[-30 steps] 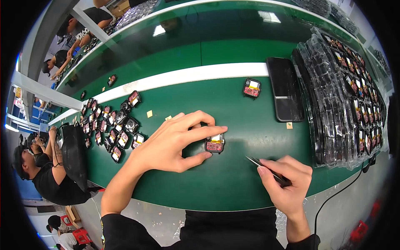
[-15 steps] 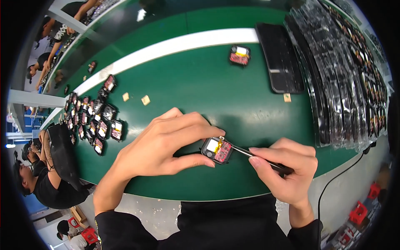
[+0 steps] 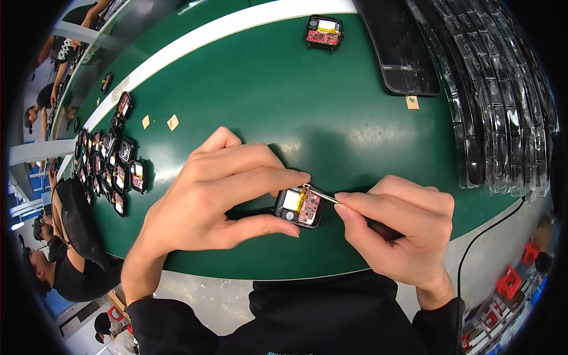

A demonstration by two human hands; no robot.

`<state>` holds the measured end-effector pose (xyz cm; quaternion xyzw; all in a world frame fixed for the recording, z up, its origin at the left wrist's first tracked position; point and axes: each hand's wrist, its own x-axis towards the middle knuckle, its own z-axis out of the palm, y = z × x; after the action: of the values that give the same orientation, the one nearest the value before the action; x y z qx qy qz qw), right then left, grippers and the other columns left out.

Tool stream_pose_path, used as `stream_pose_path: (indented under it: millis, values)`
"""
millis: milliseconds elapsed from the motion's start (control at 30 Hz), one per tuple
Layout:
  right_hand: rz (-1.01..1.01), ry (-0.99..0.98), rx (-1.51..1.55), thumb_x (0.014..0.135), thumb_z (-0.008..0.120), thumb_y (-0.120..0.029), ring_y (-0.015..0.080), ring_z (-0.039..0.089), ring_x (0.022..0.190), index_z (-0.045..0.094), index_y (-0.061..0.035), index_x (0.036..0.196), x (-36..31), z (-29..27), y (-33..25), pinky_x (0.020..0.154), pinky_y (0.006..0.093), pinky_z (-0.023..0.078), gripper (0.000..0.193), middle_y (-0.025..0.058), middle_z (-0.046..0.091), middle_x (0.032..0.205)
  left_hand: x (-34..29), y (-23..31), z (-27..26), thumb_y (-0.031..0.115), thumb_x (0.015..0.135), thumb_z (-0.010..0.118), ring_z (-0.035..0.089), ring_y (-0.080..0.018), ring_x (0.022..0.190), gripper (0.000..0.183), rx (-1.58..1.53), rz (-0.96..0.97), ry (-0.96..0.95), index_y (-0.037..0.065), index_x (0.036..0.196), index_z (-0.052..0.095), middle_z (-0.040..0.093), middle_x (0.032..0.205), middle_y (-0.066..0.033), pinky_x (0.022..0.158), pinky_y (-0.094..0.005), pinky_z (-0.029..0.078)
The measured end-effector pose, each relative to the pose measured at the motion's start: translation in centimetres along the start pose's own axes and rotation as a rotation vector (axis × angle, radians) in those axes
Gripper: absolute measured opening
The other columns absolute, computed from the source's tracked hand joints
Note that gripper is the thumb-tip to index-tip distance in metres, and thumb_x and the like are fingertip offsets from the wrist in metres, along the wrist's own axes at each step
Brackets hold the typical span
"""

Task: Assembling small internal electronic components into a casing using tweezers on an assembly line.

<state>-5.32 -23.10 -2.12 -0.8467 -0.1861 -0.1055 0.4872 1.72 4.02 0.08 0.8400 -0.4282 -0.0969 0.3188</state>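
A small open black device housing (image 3: 299, 206) lies on the green work surface, showing a red circuit board, a white block and yellow tape. My left hand (image 3: 216, 198) is closed around it, thumb at the lower edge and a fingertip at the upper edge. Metal tweezers (image 3: 322, 194) are pinched between the thumb and fingers of my right hand (image 3: 402, 228). Their tips touch or nearly touch a small pale part (image 3: 306, 186) at the housing's top edge, beside my left fingertip. Exactly what the tips grip is too small to tell.
Several similar housings (image 3: 118, 177) lie clustered at the left, and a single housing (image 3: 324, 32) sits at the far side. A black tray (image 3: 408, 65) and stacked clear plastic trays (image 3: 497, 106) stand at right. Small tan squares (image 3: 173, 122) dot the green table (image 3: 236, 89). Other people work at left.
The tweezer tips have gone from the board's right side up to the pale part at the top edge. My left hand keeps its hold on the housing. The whole view has shifted slightly.
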Motion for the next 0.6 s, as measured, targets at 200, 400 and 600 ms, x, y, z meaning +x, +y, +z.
stream_pose_path:
  millis: [200, 400, 600]
  values:
    - [-0.018, -0.007, -0.001, 0.076, 0.088, 0.007, 0.0152, 0.056, 0.050, 0.082, 0.0002, 0.097, -0.16, -0.11, 0.16, 0.045, 0.0300, 0.041, 0.023, 0.0033, 0.064, 0.074, -0.01, 0.01, 0.13, 0.043, 0.068, 0.100, 0.071, -0.0186, 0.083, 0.066, 0.014, 0.012, 0.010, 0.005, 0.120, 0.086, 0.081, 0.094, -0.0035, 0.078, -0.0344, 0.039]
    - [-0.086, 0.065, -0.018, 0.075, 0.088, 0.009, 0.0161, 0.058, 0.052, 0.082, 0.0028, 0.099, -0.33, -0.09, 0.48, 0.046, 0.0302, 0.044, 0.026, 0.0038, 0.064, 0.075, 0.22, 0.47, 0.05, 0.046, 0.067, 0.101, 0.072, -0.0198, 0.080, 0.066, -0.004, -0.063, 0.012, 0.005, 0.116, 0.084, 0.081, 0.094, -0.0047, 0.080, -0.0349, 0.043]
    - [-0.172, 0.109, -0.058, 0.074, 0.088, 0.010, 0.0170, 0.060, 0.056, 0.081, 0.0047, 0.100, -0.42, 0.67, 0.50, 0.048, 0.0323, 0.046, 0.027, 0.0039, 0.059, 0.075, 0.45, 0.59, -0.14, 0.045, 0.069, 0.101, 0.073, -0.0200, 0.080, 0.063, 0.016, -0.062, -0.008, 0.005, 0.114, 0.083, 0.082, 0.097, -0.0052, 0.082, -0.0344, 0.044]
